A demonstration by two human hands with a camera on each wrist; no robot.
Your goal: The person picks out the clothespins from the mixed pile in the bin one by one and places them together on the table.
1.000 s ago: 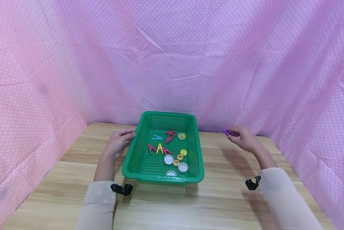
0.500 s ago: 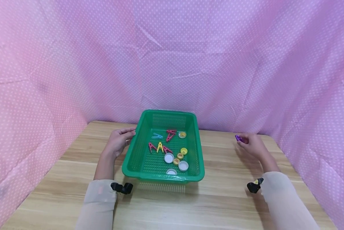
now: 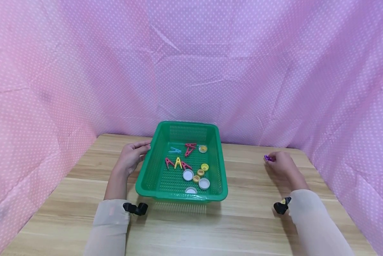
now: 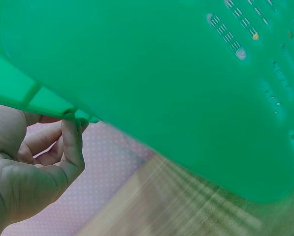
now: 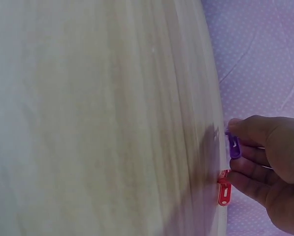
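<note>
A green plastic basket [image 3: 181, 197] stands on the table with several coloured clothespins and bottle caps in it. At its left side my left hand [image 3: 129, 158] grips the rim; in the left wrist view, thumb and fingers meet at the rim's underside. Over the table's far right part, my right hand [image 3: 284, 164] pinches a purple clothespin [image 5: 234, 146] between thumb and fingers. Just beside the lower fingers is a red clothespin [image 5: 225, 189], visible in the right wrist view; whether it is held or lies on the table I cannot tell. The hand hides it in the head view.
Inside the basket are a blue clothespin [image 3: 175, 150], a yellow clothespin [image 3: 177, 163], a white-lined cap [image 3: 204, 184] and a yellow cap [image 3: 205, 167], among others. A pink dotted cloth [image 3: 191, 71] hangs around the wooden table [image 3: 242, 220], close behind its far edge.
My right hand has moved right and slightly down toward the table, carrying the purple clothespin. The left hand and basket stay in place.
</note>
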